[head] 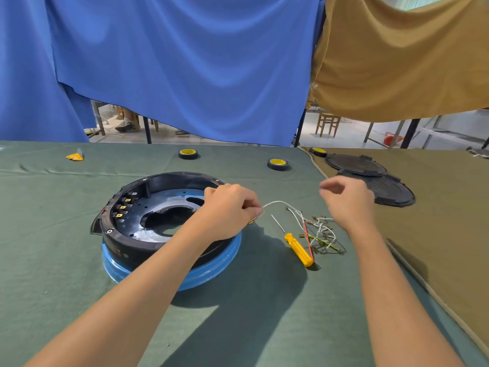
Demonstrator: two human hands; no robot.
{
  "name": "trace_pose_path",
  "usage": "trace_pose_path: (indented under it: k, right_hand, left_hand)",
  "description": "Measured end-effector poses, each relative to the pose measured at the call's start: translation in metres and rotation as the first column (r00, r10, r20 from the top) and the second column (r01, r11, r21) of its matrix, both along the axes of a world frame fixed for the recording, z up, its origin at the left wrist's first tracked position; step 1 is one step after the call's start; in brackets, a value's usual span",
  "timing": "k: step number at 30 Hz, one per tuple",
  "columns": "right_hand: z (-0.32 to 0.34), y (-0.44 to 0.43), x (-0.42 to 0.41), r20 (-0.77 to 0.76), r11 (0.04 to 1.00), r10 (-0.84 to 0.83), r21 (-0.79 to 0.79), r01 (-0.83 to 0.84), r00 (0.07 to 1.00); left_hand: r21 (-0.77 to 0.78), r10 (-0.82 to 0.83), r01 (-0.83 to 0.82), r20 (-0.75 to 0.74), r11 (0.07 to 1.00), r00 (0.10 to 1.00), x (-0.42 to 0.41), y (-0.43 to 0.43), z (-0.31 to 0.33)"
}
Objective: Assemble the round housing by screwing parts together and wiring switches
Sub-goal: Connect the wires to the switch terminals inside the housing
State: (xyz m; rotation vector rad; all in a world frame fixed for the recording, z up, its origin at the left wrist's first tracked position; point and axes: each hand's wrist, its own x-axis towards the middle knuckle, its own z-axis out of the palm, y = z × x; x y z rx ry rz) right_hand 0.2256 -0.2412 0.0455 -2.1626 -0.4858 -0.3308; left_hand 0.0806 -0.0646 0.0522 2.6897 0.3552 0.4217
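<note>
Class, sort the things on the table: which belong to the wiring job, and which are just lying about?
In use: round housing, white wire pinched by left hand, wire bundle, yellow screwdriver.
Lying about: three tape rolls, yellow scrap.

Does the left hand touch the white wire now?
Touching. The head view shows the left hand pinching the white wire, which arcs away from its grip toward the right.

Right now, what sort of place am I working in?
Likely a makeshift assembly workstation: a green cloth-covered table, a hung blue fabric curtain screening it, and a yellow-handled screwdriver beside loose white wires near the round black plastic housing.
</note>
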Motion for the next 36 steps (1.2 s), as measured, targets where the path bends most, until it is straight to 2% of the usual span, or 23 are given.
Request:
trace_pose_path:
  k: [2, 5, 10, 15, 17, 20, 23, 26, 29, 32, 34, 36]
  right_hand:
    - [-0.011, -0.011, 0.017, -0.129, 0.978, -0.091, -0.201, 0.063, 0.987]
    - [-0.021, -0.012, 0.023, -0.267, 0.921, -0.07, -0.388, -0.041, 0.961]
    - [-0.025, -0.003, 0.018, -0.23, 0.909, -0.075, -0.416, -0.028, 0.97]
    - [-0.025, 0.003, 0.016, -0.244, 0.932, -0.04, -0.359, -0.052, 0.969]
    - [-0.025, 0.004, 0.016, -0.233, 0.965, -0.043, -0.26, -0.02, 0.972]
    - [-0.021, 0.005, 0.014, -0.146, 1.0, 0.009, -0.004, -0.01, 0.989]
    - [-0.014, 0.007, 0.009, 0.005, 0.981, 0.101, 0.167, -0.101, 0.995]
    - [-0.01, 0.009, 0.004, 0.126, 0.942, 0.163, 0.275, -0.192, 0.979]
    - [-0.003, 0.012, -0.003, 0.206, 0.846, 0.148, 0.48, -0.232, 0.967]
    - [0.004, 0.01, -0.006, 0.164, 0.735, 0.124, 0.647, -0.202, 0.979]
    - [0.009, 0.009, -0.007, 0.031, 0.619, 0.246, 0.764, -0.182, 0.969]
    - [0.013, 0.009, -0.01, -0.131, 0.445, 0.475, 0.889, -0.109, 0.87]
  left_hand:
    - [0.035, -0.022, 0.024, -0.06, 0.999, 0.998, 0.001, 0.0, -0.001]
    - [0.113, -0.034, 0.048, -0.124, 0.992, 0.992, 0.003, 0.001, -0.004]
    - [0.143, -0.051, 0.076, -0.169, 0.987, 0.984, 0.003, 0.001, -0.005]
    - [0.174, -0.055, 0.089, -0.194, 0.981, 0.98, 0.003, 0.001, -0.004]
    - [0.174, -0.056, 0.091, -0.196, 0.98, 0.979, 0.003, 0.001, -0.004]
    - [0.167, -0.057, 0.091, -0.195, 0.982, 0.979, 0.003, 0.0, -0.004]
    - [0.171, -0.063, 0.098, -0.203, 0.98, 0.977, 0.002, -0.001, -0.002]
    - [0.179, -0.071, 0.112, -0.225, 0.977, 0.972, 0.003, 0.0, -0.002]
    - [0.179, -0.088, 0.134, -0.244, 0.975, 0.966, 0.002, 0.0, -0.002]
    - [0.184, -0.096, 0.144, -0.248, 0.972, 0.964, 0.003, 0.0, -0.003]
    - [0.177, -0.097, 0.143, -0.243, 0.974, 0.965, 0.004, 0.0, -0.003]
    - [0.162, -0.094, 0.133, -0.228, 0.978, 0.969, 0.005, 0.0, -0.004]
